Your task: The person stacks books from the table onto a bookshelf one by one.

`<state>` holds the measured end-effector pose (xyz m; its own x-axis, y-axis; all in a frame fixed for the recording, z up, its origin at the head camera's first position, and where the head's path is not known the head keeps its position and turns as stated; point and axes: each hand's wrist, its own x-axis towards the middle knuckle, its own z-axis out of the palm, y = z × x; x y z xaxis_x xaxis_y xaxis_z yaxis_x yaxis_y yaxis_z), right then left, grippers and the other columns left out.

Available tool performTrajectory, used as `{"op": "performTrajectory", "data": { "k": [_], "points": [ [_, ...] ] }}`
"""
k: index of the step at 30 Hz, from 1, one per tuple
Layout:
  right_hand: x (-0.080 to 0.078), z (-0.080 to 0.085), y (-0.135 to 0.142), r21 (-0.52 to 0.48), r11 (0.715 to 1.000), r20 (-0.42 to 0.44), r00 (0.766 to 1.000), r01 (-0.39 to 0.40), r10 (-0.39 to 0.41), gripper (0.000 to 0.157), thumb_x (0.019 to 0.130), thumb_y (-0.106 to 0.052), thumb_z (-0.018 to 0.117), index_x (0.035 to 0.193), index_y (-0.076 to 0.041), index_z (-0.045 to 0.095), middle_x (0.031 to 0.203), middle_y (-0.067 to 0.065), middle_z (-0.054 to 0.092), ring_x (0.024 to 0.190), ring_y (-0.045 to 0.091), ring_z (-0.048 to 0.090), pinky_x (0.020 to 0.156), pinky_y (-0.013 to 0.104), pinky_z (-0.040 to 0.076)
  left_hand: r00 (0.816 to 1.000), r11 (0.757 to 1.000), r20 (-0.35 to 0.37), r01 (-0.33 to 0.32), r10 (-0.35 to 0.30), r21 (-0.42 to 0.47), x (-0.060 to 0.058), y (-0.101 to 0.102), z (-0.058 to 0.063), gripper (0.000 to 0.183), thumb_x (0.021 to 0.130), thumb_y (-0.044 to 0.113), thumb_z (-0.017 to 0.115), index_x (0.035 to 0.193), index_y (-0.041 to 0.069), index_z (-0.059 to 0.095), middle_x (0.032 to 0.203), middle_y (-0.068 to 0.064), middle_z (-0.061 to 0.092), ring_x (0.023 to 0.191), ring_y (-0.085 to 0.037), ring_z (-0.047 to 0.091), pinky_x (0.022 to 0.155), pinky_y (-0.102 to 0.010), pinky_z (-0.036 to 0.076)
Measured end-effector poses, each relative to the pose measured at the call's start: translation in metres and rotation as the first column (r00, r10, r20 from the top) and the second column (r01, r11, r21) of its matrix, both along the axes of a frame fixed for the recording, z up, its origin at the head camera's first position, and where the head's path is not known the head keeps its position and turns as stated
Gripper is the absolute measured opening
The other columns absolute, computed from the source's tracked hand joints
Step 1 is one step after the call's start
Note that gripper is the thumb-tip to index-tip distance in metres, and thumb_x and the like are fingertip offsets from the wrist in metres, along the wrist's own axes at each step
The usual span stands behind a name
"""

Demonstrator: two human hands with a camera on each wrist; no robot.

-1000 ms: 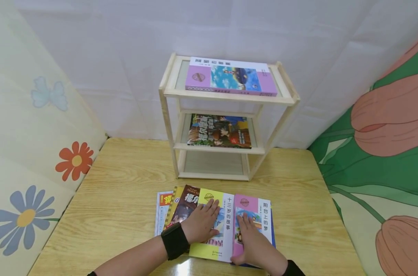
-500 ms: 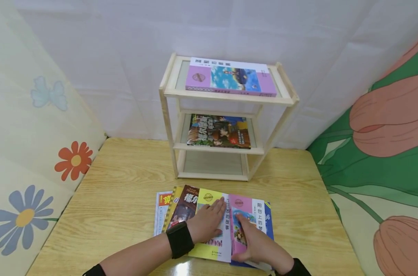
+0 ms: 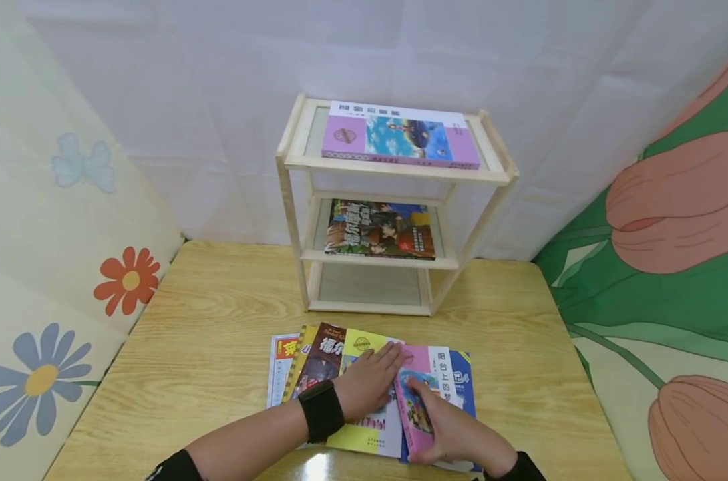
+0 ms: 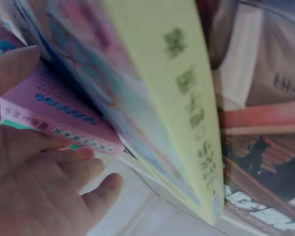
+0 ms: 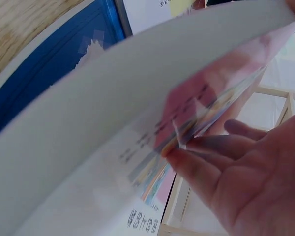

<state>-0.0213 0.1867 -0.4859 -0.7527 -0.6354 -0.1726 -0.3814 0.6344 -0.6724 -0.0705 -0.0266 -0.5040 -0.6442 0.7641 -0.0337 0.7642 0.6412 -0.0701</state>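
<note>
A pink-and-white paperback book (image 3: 423, 359) is in my right hand (image 3: 454, 427), which grips its left side, thumb near the lower corner and fingers over the cover. The book tilts, showing its pink spine, and overlaps a blue-covered book (image 3: 465, 374). My left hand (image 3: 367, 384) lies flat with straight fingers on a yellow-and-white book (image 3: 354, 437), fingertips at the edge beside the pink one. In the left wrist view, the pink spine (image 4: 64, 132) passes close to the left fingers. The right wrist view has the right fingertips touching the glossy cover (image 5: 201, 108).
Under the yellow book, a brown book (image 3: 328, 351), a yellow-edged one (image 3: 304, 341) and a pale blue one (image 3: 281, 374) fan leftward. Behind stands a three-tier wooden shelf (image 3: 379, 262), with a pink book (image 3: 346, 137) on top and a dark comic-style book (image 3: 379, 230) on the middle tier.
The right hand has gone from lying flat on the pink book to gripping it. That book has shifted left and tilted, exposing more blue book. The left hand has slid right across the yellow cover.
</note>
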Motion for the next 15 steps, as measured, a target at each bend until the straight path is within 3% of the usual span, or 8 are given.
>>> {"op": "performTrajectory", "data": {
  "k": [4,10,15],
  "points": [
    [0.000,-0.001,0.002,-0.028,0.999,-0.006,1.000,-0.023,0.023,0.113,0.063,-0.046,0.080,0.145,0.003,0.020,0.144,0.017,0.033,0.125,0.031,0.037,0.100,0.046,0.034,0.999,0.998,0.004,0.040,-0.040,0.051,-0.007,0.004,-0.002,0.064,0.092,0.039,0.052,0.145,0.009,0.035,0.148,-0.012,0.028,0.134,-0.027,0.024,0.102,-0.045,0.032],
    [0.002,-0.003,0.004,-0.081,0.994,-0.022,0.997,-0.080,0.078,0.109,0.064,-0.041,0.080,0.145,0.001,0.020,0.144,0.015,0.033,0.125,0.029,0.037,0.102,0.042,0.033,0.999,0.997,0.025,0.037,-0.039,0.066,-0.022,0.012,-0.013,0.055,0.091,0.032,0.056,0.142,0.017,0.043,0.147,-0.008,0.033,0.134,-0.024,0.025,0.103,-0.045,0.030],
    [0.000,-0.002,0.005,-0.120,0.988,0.061,0.992,-0.101,0.108,0.106,0.066,-0.038,0.080,0.146,-0.004,0.020,0.147,0.014,0.029,0.129,0.029,0.032,0.104,0.042,0.029,0.996,0.994,0.045,0.078,-0.081,0.073,-0.028,0.013,-0.018,0.053,0.090,0.030,0.057,0.140,0.017,0.045,0.146,-0.005,0.034,0.133,-0.021,0.027,0.104,-0.041,0.030]
  ]
}}
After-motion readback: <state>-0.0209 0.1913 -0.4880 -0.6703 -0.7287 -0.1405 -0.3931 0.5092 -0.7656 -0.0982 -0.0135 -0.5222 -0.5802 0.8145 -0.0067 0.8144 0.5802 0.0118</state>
